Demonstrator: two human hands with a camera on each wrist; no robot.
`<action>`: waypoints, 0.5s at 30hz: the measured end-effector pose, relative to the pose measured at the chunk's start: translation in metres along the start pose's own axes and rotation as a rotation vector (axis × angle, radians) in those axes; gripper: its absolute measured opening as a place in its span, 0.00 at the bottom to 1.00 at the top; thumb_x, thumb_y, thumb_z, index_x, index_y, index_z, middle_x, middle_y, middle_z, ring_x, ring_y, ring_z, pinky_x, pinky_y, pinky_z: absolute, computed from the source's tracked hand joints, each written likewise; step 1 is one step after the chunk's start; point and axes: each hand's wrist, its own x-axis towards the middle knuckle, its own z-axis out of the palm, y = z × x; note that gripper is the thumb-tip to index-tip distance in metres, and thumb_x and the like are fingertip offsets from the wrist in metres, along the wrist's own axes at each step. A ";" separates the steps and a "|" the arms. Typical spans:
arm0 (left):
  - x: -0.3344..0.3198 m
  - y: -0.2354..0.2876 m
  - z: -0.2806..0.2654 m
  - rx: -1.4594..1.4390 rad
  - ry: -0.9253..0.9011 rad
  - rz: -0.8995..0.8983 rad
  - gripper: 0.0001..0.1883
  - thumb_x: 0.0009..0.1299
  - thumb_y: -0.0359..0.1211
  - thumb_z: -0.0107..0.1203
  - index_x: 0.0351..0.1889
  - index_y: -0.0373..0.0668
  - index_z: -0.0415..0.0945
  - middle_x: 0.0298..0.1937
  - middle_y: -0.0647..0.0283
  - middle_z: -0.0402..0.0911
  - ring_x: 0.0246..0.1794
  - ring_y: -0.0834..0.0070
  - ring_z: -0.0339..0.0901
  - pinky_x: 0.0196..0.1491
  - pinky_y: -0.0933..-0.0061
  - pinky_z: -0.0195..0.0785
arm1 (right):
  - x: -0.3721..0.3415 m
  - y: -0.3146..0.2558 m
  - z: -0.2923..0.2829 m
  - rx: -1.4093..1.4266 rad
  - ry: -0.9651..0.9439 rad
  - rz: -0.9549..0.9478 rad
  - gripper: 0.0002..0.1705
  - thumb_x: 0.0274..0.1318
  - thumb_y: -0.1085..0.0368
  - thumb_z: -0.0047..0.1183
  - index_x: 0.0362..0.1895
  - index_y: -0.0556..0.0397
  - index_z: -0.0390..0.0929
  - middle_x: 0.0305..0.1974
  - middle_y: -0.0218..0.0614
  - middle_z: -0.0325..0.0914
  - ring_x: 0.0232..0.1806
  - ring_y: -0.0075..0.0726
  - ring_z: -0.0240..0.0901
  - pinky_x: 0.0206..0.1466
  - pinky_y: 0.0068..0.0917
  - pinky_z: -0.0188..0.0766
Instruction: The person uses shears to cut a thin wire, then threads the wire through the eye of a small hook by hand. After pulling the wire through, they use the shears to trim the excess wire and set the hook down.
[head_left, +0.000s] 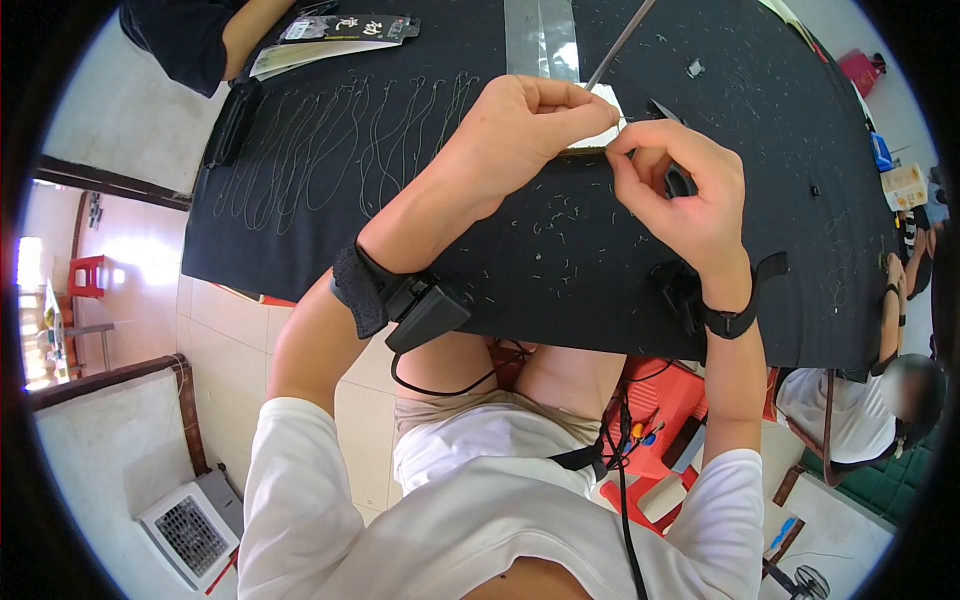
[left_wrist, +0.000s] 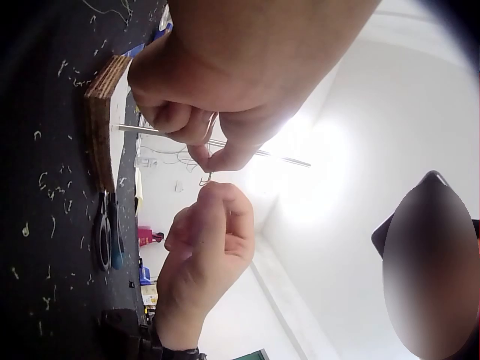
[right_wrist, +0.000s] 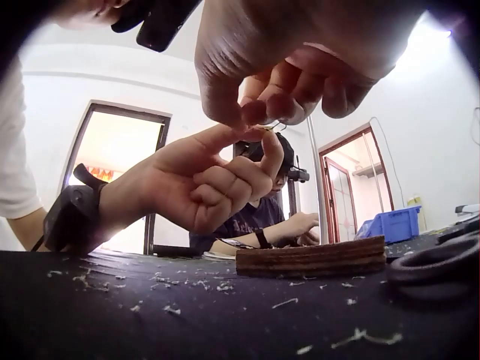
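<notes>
Head: high, facing down
Left wrist: close, facing right hand
Right wrist: low, close, facing left hand
Wrists share: wooden block

A black table lies under the fingers. Far to their left, a red stool stands on a shiny floor. Behind them are white walls and a doorway.

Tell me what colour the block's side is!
Brown, in stripy layers. The block's side shows best in the right wrist view.
</notes>
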 end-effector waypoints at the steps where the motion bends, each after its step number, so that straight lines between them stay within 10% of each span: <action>1: 0.000 0.000 0.000 -0.017 0.019 -0.001 0.14 0.62 0.37 0.56 0.39 0.35 0.78 0.20 0.76 0.69 0.15 0.94 0.53 0.18 0.88 0.40 | 0.000 -0.001 0.000 0.000 0.000 0.000 0.10 0.39 0.77 0.56 0.28 0.50 0.75 0.13 0.23 0.65 0.13 0.14 0.61 0.18 0.12 0.56; 15: -0.002 0.004 -0.001 -0.013 0.035 -0.004 0.16 0.63 0.38 0.55 0.42 0.34 0.76 0.15 0.79 0.62 0.13 0.94 0.49 0.17 0.87 0.38 | 0.002 -0.002 -0.002 0.029 0.090 0.116 0.17 0.40 0.74 0.59 0.39 0.50 0.75 0.14 0.23 0.67 0.15 0.12 0.61 0.18 0.10 0.56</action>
